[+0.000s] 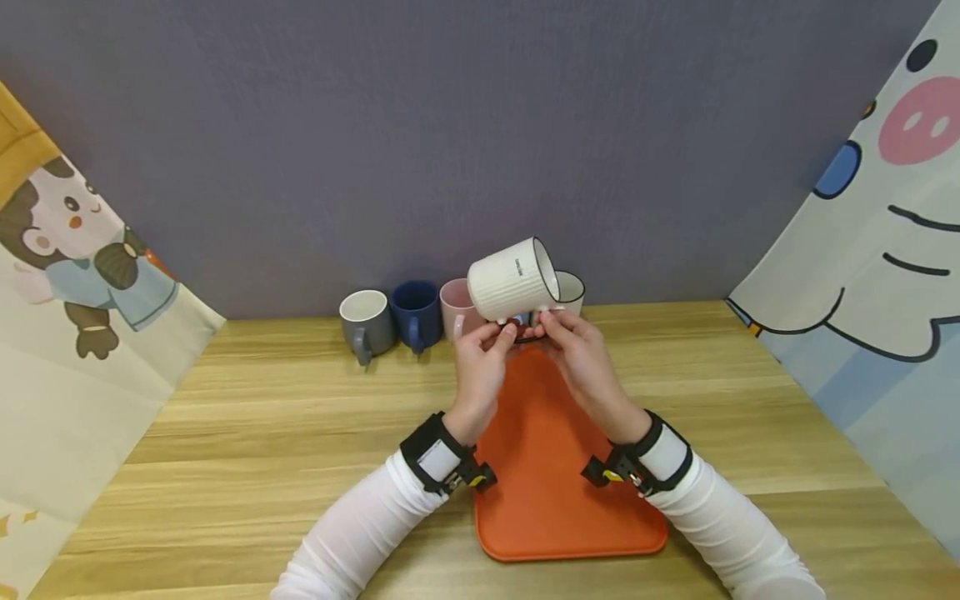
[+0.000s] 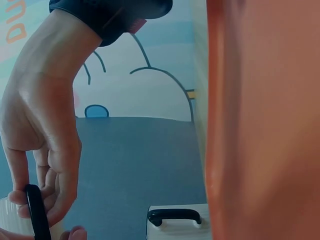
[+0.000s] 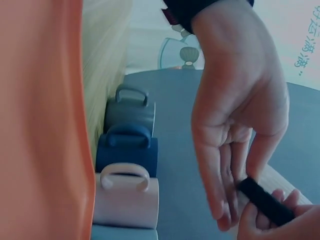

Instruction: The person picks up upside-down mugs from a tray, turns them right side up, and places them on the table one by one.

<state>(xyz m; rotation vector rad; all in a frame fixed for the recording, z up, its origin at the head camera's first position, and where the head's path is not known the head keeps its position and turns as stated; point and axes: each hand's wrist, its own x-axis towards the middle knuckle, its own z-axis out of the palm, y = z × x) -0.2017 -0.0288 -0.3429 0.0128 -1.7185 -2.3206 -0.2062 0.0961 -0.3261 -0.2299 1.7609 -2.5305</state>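
A white ribbed mug (image 1: pixel 510 282) with a dark rim is held up in the head view, tilted on its side with its mouth toward the right. Both hands are at its underside, by its black handle (image 3: pixel 265 202). My left hand (image 1: pixel 480 371) pinches one end of the handle between thumb and fingers. From the other side my right hand (image 1: pixel 588 371) grips the same handle, its thumb near the mug's rim. In the left wrist view the black handle (image 2: pixel 37 212) crosses between the fingers of the two hands.
Along the back wall stand a grey mug (image 1: pixel 367 323), a navy mug (image 1: pixel 416 315), a pink mug (image 1: pixel 459 302), a light blue mug (image 3: pixel 125 233) and another white mug (image 1: pixel 572 290). An orange tray (image 1: pixel 570 500) lies on the wooden table (image 1: pixel 300 450) beneath the forearms.
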